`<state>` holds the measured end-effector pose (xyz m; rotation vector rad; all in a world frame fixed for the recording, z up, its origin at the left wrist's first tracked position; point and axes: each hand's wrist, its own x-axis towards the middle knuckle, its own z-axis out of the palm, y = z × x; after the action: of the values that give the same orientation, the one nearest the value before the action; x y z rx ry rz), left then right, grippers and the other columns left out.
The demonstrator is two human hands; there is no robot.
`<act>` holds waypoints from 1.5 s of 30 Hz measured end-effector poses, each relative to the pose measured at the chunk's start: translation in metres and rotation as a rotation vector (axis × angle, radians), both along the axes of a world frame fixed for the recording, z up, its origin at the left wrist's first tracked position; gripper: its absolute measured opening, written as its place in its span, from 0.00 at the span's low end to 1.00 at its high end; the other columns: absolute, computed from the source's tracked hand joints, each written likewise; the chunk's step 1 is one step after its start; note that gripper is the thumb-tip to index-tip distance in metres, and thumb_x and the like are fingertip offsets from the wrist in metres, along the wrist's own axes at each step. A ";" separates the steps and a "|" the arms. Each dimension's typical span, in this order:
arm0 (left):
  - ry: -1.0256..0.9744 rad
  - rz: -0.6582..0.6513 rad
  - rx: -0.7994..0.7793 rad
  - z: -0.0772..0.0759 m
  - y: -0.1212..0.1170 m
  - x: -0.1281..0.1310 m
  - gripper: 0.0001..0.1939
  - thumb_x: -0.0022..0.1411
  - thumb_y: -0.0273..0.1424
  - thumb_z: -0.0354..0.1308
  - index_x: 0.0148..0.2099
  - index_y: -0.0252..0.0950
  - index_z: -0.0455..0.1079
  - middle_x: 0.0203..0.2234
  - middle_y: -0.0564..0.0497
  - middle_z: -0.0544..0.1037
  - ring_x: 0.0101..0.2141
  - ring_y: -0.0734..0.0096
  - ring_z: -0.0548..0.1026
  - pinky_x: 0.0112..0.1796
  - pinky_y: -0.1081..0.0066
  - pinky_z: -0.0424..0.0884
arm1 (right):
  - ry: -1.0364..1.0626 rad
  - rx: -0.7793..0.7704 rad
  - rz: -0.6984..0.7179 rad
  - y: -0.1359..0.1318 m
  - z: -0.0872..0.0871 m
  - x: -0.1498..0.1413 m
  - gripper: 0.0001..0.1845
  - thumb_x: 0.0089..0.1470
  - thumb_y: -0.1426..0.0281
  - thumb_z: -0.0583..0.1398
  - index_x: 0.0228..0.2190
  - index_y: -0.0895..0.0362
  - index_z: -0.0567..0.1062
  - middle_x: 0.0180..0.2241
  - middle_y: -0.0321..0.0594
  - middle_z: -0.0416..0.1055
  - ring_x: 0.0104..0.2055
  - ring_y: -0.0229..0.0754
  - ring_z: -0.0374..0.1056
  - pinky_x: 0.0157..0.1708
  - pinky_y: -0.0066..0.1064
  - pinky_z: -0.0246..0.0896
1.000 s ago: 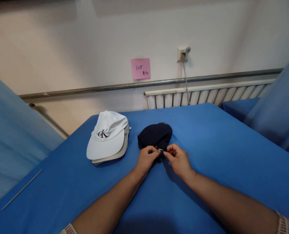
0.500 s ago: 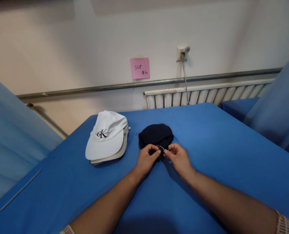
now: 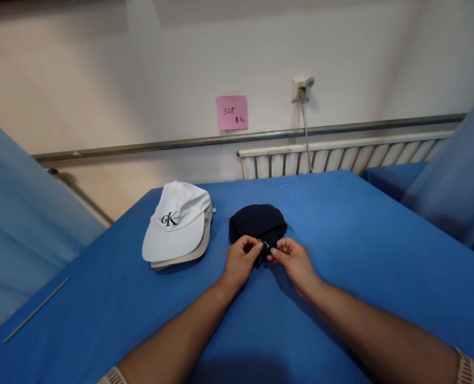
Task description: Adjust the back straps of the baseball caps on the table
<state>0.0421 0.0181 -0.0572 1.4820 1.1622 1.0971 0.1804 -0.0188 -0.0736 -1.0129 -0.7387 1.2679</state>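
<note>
A black cap [image 3: 257,220] lies on the blue cloth with its back strap turned towards me. At its near edge my left hand [image 3: 240,261] pinches the strap beside a small metal buckle [image 3: 266,244]. From the other side my right hand [image 3: 295,261] grips the strap's right part between thumb and fingers. The fingertips hide much of the strap. To the left sits a white cap [image 3: 175,229] with a black "CK" print, stacked on a beige cap [image 3: 197,250] whose brim shows underneath.
A thin stick [image 3: 37,309] lies on the blue-covered table [image 3: 381,256] at the left. Behind stand a radiator [image 3: 341,157], a metal rail [image 3: 181,144] and a socket with a plugged cord [image 3: 302,89]. Blue curtains [image 3: 16,224] hang at both sides.
The buckle shows more openly between my hands, and my fingertips are slightly farther apart. The whole view has shifted a little; the caps stay where they lie.
</note>
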 end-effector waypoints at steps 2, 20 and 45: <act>0.037 0.009 0.013 0.002 -0.001 0.000 0.11 0.52 0.37 0.63 0.29 0.34 0.71 0.29 0.50 0.77 0.29 0.72 0.72 0.29 0.74 0.66 | 0.013 -0.021 0.011 -0.001 0.001 -0.001 0.18 0.36 0.63 0.70 0.23 0.56 0.68 0.19 0.33 0.70 0.24 0.38 0.69 0.26 0.28 0.59; 0.083 -0.096 -0.021 0.002 0.002 -0.003 0.10 0.52 0.35 0.63 0.32 0.34 0.70 0.22 0.54 0.72 0.24 0.75 0.68 0.27 0.74 0.64 | 0.204 -0.184 0.064 -0.004 0.006 0.002 0.15 0.36 0.69 0.69 0.25 0.57 0.69 0.22 0.34 0.71 0.25 0.37 0.69 0.25 0.28 0.61; 0.646 -0.224 0.624 0.024 -0.008 -0.018 0.15 0.60 0.24 0.53 0.50 0.38 0.68 0.43 0.45 0.75 0.45 0.61 0.72 0.48 0.62 0.66 | 0.162 -0.241 0.170 -0.001 0.007 0.009 0.12 0.48 0.65 0.66 0.25 0.59 0.70 0.22 0.37 0.72 0.21 0.35 0.68 0.21 0.26 0.62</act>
<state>0.0236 0.0098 -0.0328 2.5190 1.0668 0.8807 0.1893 -0.0202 -0.0662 -1.0418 -0.5643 1.5955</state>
